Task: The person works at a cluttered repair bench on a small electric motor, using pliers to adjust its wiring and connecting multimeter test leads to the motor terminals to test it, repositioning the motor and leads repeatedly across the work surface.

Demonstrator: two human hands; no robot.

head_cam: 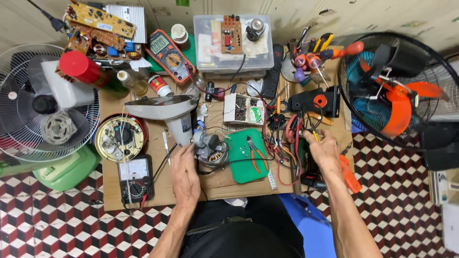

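My left hand (185, 173) rests on the cardboard-covered bench, its fingertips against a small grey fan motor (210, 149) with copper windings. Just left of the motor stands the grey fan neck and housing (168, 111). My right hand (323, 149) reaches into a heap of tools and wires at the right side of the bench; its fingers curl around a yellow-handled tool (315, 136), mostly hidden. Between the hands lies a green tray (243, 168) with orange-handled pliers (256, 154) on it.
A black analogue multimeter (136, 180) lies by my left wrist, a round metal part (119, 138) beside it. An orange digital multimeter (169, 55), circuit boards (98, 20) and a clear plastic box (233, 44) sit at the back. Fans stand at left (28, 102) and right (397, 91).
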